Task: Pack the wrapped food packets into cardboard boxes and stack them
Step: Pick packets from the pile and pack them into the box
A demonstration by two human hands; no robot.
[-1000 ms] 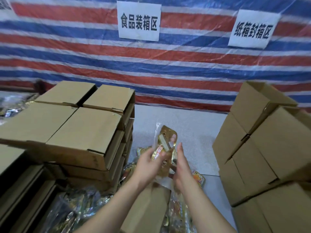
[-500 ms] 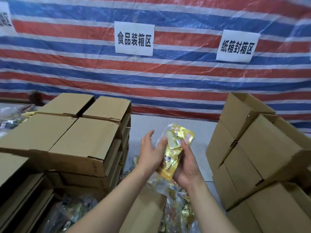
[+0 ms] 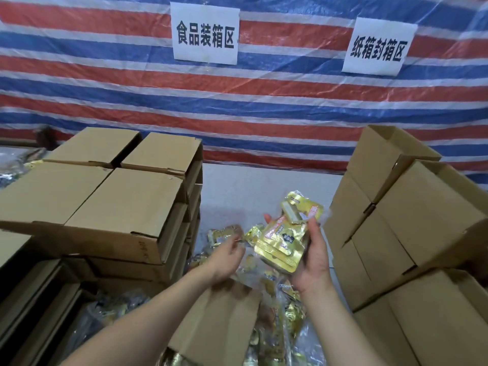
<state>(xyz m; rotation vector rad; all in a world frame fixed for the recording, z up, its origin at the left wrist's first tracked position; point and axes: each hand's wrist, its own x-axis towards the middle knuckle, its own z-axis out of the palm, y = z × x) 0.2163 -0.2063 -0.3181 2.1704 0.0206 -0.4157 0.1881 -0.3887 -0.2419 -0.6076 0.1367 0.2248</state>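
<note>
My right hand grips a small stack of gold foil food packets, held upright above the table. My left hand reaches down into the loose pile of gold packets on the table, its fingers curled at a packet; the grip itself is blurred. A brown cardboard flap of an open box lies under my left forearm. More wrapped packets lie between my arms.
Closed cardboard boxes are stacked on the left, open empty boxes stacked tilted on the right. A grey table surface runs back to a striped tarp wall with two paper signs. Bagged packets sit at lower left.
My left hand has let go of the held packets and dropped left to the pile on the table. My right hand now holds the gold stack alone, shifted slightly right.
</note>
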